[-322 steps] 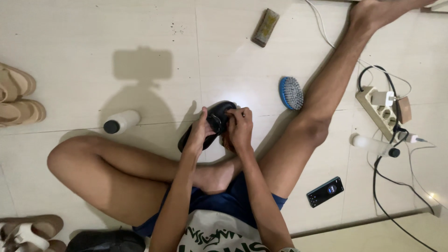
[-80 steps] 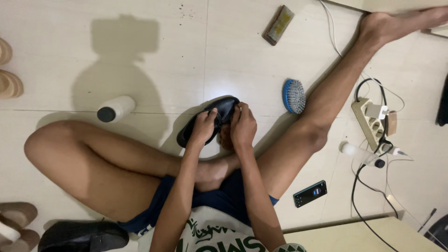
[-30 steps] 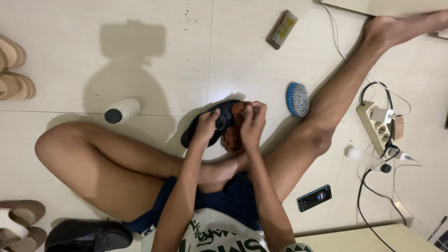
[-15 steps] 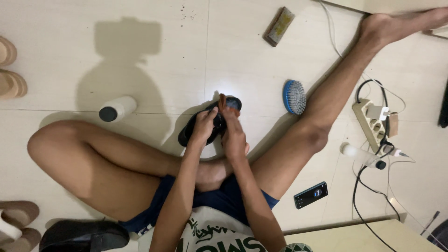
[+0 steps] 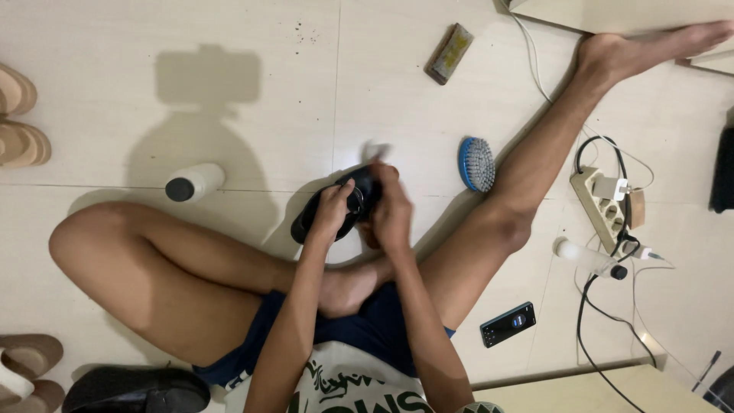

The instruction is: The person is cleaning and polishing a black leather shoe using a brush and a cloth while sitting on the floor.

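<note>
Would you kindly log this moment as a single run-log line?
left hand: grips black shoe | right hand: on shoe, pale cloth blurred | blue brush: floor, right | white bottle: floor, left

Shorts [image 5: 367, 329]: wearing dark navy, short-legged
Shirt [image 5: 352, 386]: wearing white with dark print (partly cropped)
Feet: going bare

Blue brush [image 5: 477, 164], white bottle w/ black cap [image 5: 194, 183], phone [image 5: 508, 324], power strip [image 5: 601, 209], sandals [image 5: 20, 118].
</note>
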